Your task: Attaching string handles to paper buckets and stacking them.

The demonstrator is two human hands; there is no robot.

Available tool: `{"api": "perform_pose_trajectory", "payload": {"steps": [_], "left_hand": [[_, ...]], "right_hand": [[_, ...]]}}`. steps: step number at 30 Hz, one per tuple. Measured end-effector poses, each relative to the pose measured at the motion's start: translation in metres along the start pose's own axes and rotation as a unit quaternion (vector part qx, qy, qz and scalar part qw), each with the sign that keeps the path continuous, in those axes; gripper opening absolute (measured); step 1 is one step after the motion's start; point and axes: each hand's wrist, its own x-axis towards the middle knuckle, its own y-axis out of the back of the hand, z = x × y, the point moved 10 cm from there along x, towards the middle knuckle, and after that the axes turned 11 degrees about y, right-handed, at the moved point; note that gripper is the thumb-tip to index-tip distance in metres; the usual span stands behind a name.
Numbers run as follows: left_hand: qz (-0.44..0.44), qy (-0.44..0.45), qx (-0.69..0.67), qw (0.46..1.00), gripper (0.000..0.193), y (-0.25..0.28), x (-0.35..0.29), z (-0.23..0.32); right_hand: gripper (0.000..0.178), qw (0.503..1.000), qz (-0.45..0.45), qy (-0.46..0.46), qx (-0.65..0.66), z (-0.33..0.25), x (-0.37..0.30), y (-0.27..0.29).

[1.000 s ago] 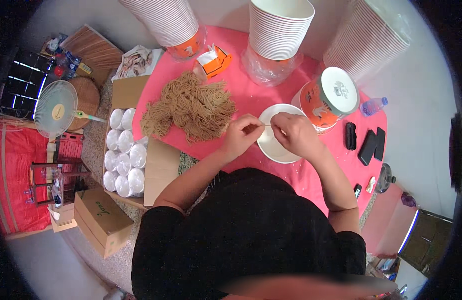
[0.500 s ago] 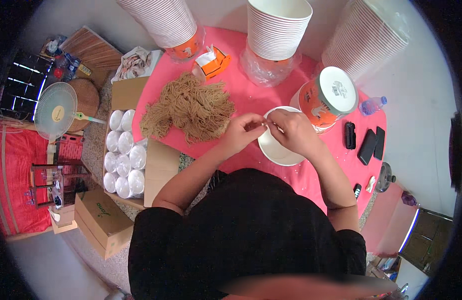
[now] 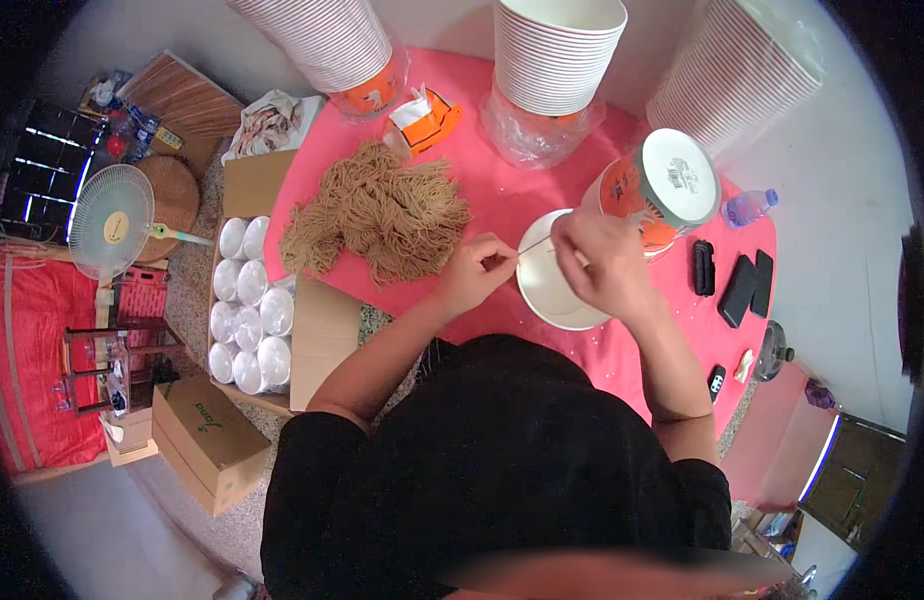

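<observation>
Pinching a thin strand between thumb and fingertips, the person's left hand is hovering just left of the white bowl, its fingertips close to the rim. The strand is spanning the bowl's far left part, its long axis slanting rightward and away from the person, from the left fingertips toward the right hand. That right hand is hanging over the bowl's right side, its fingers curled; blur is hiding whether they are gripping the strand's farther end, so one cannot tell. A tangled brown bundle is lying left of the bowl and farther back, while an upturned orange-and-white tub is standing behind the bowl to its right, the pink tablecloth spreading beneath.
</observation>
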Motion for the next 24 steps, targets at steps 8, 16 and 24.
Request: {"api": "perform_pose_trajectory", "payload": {"steps": [8, 16, 24], "left_hand": [[-0.002, 0.074, 0.052, 0.996, 0.014, -0.004, 0.006, -0.008], [-0.196, -0.069, 0.174, 0.963, 0.021, -0.055, -0.04, 0.027], [-0.012, -0.065, 0.201, 0.977, 0.019, 0.023, 0.028, 0.026]], "right_hand": [[0.007, 0.986, 0.024, -0.134, 0.091, 0.018, -0.006, 0.008], [0.014, 0.903, 0.1, -0.27, 0.318, 0.058, -0.032, -0.008], [0.016, 0.744, 0.127, -0.345, 0.559, 0.076, -0.041, -0.038]]}}
